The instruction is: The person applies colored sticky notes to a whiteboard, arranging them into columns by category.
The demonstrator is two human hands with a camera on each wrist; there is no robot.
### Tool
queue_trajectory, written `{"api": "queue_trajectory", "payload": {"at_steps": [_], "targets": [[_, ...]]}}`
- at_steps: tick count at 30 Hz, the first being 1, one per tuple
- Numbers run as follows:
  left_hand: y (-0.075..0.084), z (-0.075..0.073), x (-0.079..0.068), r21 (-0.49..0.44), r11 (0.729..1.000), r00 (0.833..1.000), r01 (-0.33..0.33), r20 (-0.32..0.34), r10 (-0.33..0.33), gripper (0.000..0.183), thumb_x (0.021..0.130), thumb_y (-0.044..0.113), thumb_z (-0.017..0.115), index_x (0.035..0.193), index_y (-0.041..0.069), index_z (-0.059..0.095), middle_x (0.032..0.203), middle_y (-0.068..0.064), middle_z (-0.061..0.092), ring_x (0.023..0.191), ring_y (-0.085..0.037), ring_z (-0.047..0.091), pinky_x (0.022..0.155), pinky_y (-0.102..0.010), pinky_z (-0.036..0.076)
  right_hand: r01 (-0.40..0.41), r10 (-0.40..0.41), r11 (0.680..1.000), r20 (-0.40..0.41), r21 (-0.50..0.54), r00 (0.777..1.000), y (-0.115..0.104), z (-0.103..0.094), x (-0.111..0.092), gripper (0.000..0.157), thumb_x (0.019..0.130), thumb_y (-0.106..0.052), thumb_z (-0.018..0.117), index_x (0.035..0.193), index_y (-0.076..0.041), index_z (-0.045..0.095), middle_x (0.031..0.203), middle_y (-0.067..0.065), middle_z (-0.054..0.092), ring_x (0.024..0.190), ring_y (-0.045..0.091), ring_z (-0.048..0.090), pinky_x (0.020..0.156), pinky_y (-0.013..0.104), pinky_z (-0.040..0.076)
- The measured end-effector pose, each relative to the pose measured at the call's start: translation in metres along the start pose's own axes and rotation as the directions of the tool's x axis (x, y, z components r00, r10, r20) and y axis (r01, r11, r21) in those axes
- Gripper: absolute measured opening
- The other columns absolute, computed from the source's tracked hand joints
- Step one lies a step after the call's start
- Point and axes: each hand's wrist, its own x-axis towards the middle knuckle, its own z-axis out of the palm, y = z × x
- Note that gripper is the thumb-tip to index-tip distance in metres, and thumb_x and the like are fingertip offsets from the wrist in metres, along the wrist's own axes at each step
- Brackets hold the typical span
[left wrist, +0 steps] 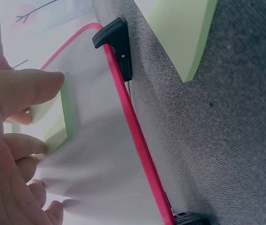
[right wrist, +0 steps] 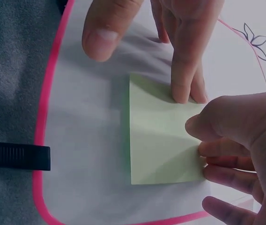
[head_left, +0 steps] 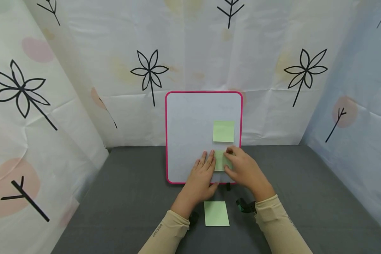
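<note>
A light green sticky note lies against the lower right of a pink-framed whiteboard. My left hand rests its straight fingertips along the note's left edge, with the thumb spread low near the frame. In the right wrist view its fingertips touch the note's side. My right hand is at the note's right side, its thumb and fingertips over the upper edge and partly covering it. Above them, a second green sticky note sits flat on the board.
A green sticky-note pad lies on the dark grey table between the forearms. Black feet grip the board's lower frame. Behind the board hangs a white patterned cloth, with more cloth at both sides.
</note>
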Motion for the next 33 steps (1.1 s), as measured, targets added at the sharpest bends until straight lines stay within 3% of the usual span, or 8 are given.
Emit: {"api": "queue_trajectory", "payload": {"at_steps": [13, 24, 33], "targets": [[-0.001, 0.0, 0.001, 0.02, 1.0, 1.0, -0.004, 0.002, 0.004, 0.092, 0.098, 0.038, 0.073, 0.168, 0.004, 0.024, 0.179, -0.004, 0.004, 0.167, -0.029, 0.002, 0.133, -0.052, 0.02, -0.04, 0.04, 0.999, 0.01, 0.029, 0.999, 0.006, -0.007, -0.003, 0.037, 0.089, -0.007, 0.081, 0.121, 0.009, 0.074, 0.12, 0.019, 0.065, 0.106, 0.031, 0.066, 0.088, 0.046, 0.059], [0.001, 0.0, -0.001, 0.033, 0.999, 1.0, 0.007, 0.001, -0.007, 0.093, 0.098, 0.039, 0.073, 0.168, 0.005, 0.023, 0.179, -0.005, 0.003, 0.167, -0.031, 0.002, 0.132, -0.053, 0.021, 0.078, -0.078, 0.997, -0.032, 0.016, 0.996, -0.009, 0.002, 0.003, 0.04, 0.086, -0.007, 0.083, 0.122, 0.01, 0.074, 0.12, 0.021, 0.066, 0.107, 0.034, 0.067, 0.09, 0.047, 0.06], [0.002, -0.003, -0.002, 0.023, 1.0, 1.0, 0.013, 0.015, -0.014, 0.094, 0.099, 0.04, 0.072, 0.169, 0.007, 0.02, 0.179, -0.004, 0.0, 0.167, -0.03, 0.001, 0.132, -0.054, 0.021, 0.06, -0.06, 0.998, 0.02, -0.003, 0.998, -0.015, 0.008, 0.004, 0.042, 0.088, -0.009, 0.082, 0.126, 0.007, 0.074, 0.125, 0.019, 0.066, 0.111, 0.033, 0.066, 0.093, 0.047, 0.059]]}}
